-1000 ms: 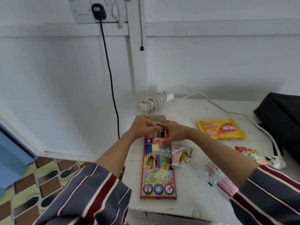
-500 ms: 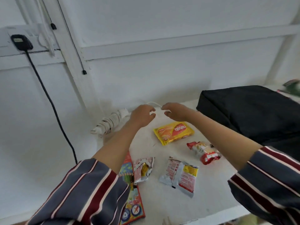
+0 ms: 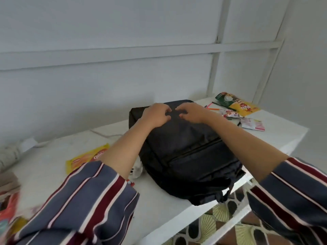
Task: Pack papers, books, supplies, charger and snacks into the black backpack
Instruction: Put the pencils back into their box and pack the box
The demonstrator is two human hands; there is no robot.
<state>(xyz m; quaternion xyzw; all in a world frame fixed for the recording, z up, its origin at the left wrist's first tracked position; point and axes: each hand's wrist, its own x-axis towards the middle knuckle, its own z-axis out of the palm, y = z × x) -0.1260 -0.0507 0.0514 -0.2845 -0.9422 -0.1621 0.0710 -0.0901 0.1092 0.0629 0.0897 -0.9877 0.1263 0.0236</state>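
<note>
**A:** How far along is the packing?

**B:** Barely begun, I'd judge. Nearest, at 8 o'clock from the backpack (image 3: 185,152), some blurred clutter (image 3: 8,204) lies on the table (image 3: 53,144). A yellow packet (image 3: 88,157) lies at 9 o'clock, partly under the left arm, and a white cable (image 3: 106,134) lies at 10.

**A:** And the bag?

**B:** It lies flat mid-table, front zip closed, with its near end at the table's edge.

**A:** The hands?

**B:** Both are on its far end, around 12 o'clock. The left hand (image 3: 156,114) and right hand (image 3: 192,113) sit side by side, fingers curled against the fabric (whether they pinch a zip pull or only cloth, I cannot tell).

**A:** Beyond that?

**B:** At 1 to 2 o'clock, snack packets (image 3: 253,123) and pens (image 3: 215,107) lie loose near the bag. Opening it looks like the first job; all of this is yet to go in.
</note>
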